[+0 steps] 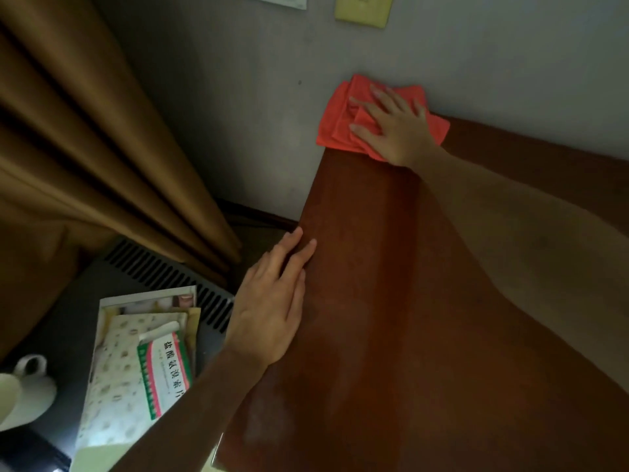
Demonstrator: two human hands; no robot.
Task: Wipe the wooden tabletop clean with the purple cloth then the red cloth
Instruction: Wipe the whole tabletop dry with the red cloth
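Observation:
The red cloth (340,120) lies bunched at the far left corner of the reddish-brown wooden tabletop (374,318), against the grey wall. My right hand (391,126) presses flat on top of it, fingers spread and pointing left. My left hand (275,304) rests flat on the tabletop's left edge, fingers together, with nothing in it. The purple cloth is not in view.
A brown curtain (102,148) hangs at the left. Below it is a dark vented unit (170,270) carrying a patterned tissue box (115,386), a green-and-white medicine packet (163,369) and a white cup (23,390). A yellow switch plate (364,8) is on the wall.

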